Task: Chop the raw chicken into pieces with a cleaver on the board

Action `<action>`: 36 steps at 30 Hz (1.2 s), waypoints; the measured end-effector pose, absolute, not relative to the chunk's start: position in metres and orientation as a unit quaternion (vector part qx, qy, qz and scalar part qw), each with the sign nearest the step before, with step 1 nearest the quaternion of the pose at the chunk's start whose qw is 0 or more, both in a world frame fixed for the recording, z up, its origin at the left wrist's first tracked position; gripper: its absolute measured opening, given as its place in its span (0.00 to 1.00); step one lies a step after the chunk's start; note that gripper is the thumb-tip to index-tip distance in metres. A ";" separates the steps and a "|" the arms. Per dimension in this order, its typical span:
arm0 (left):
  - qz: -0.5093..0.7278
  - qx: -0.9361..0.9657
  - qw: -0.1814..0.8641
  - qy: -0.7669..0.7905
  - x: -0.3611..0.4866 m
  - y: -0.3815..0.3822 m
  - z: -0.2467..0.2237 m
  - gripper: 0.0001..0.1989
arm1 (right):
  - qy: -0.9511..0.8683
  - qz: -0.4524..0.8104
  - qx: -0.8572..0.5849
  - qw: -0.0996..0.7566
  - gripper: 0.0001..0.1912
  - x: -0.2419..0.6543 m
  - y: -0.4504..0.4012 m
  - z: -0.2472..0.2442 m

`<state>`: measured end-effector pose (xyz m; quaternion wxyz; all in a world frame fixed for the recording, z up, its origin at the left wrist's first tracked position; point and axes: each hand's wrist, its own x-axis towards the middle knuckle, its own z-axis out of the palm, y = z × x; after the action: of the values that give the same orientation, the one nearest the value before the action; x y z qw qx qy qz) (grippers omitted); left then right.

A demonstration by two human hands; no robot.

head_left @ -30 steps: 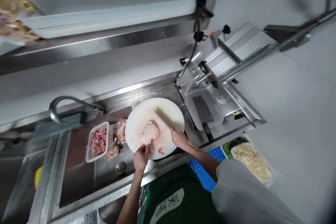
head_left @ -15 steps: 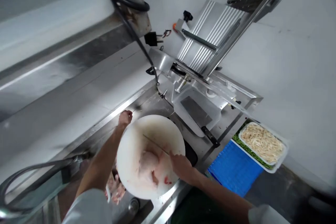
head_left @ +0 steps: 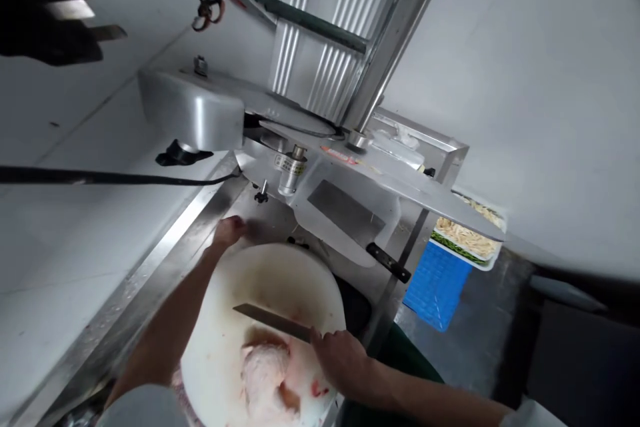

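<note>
My right hand (head_left: 340,357) is wrapped round the handle of a long knife (head_left: 273,320), whose blade lies over a round white cutting board (head_left: 215,327). Just below the blade, a pale piece of raw meat (head_left: 265,373) rests on the board, and a small red scrap (head_left: 319,388) lies to its right. My left hand (head_left: 231,230) is beyond the board's upper left edge, above the metal counter, with its fingers curled. What it holds, if anything, is too small to make out.
A metal slicing machine (head_left: 195,113) stands behind the board. A cleaver (head_left: 345,213) with a black handle lies beside it. At the right are trays of shredded food (head_left: 465,237) and a blue crate (head_left: 435,287). A plug (head_left: 50,17) hangs at the upper left.
The view has moved closer to the slicer. The knife blade now shows its broad side, above the meat. My left hand remains beyond the board's edge.
</note>
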<state>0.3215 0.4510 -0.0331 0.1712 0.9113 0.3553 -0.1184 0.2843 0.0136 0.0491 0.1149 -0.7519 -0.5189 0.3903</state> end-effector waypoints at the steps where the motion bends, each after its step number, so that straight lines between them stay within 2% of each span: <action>1: -0.135 0.916 0.193 0.325 0.340 0.436 -0.036 0.06 | -0.516 0.394 -0.752 0.113 0.27 0.285 0.014 0.051; 4: -0.207 0.921 0.250 0.216 0.389 0.386 -0.045 0.07 | -0.515 0.405 -0.749 0.096 0.27 0.288 0.017 0.059; 8: -0.233 0.931 0.231 0.162 0.419 0.339 -0.056 0.09 | -0.514 0.417 -0.744 0.093 0.29 0.293 0.018 0.069; 11: -0.247 0.935 0.219 0.130 0.416 0.329 -0.063 0.09 | -0.508 0.424 -0.744 0.093 0.29 0.293 0.018 0.071; 15: -0.260 0.943 0.207 0.010 0.409 0.329 -0.067 0.08 | -0.504 0.436 -0.742 0.072 0.30 0.293 0.018 0.071; 24: -0.320 0.893 0.180 -0.261 0.422 0.289 -0.073 0.14 | -0.509 0.408 -0.751 0.103 0.22 0.290 0.015 0.067; 27: -0.308 0.890 0.192 -0.276 0.422 0.277 -0.076 0.15 | -0.507 0.403 -0.754 0.109 0.20 0.286 0.014 0.063; 36: -0.329 0.896 0.225 -0.195 0.422 0.275 -0.073 0.17 | -0.503 0.410 -0.752 0.118 0.27 0.286 0.015 0.062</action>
<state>0.4224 0.2747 -0.0732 0.2249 0.8962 -0.1953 -0.3286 0.2858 0.0146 0.0616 0.1180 -0.7518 -0.5025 0.4103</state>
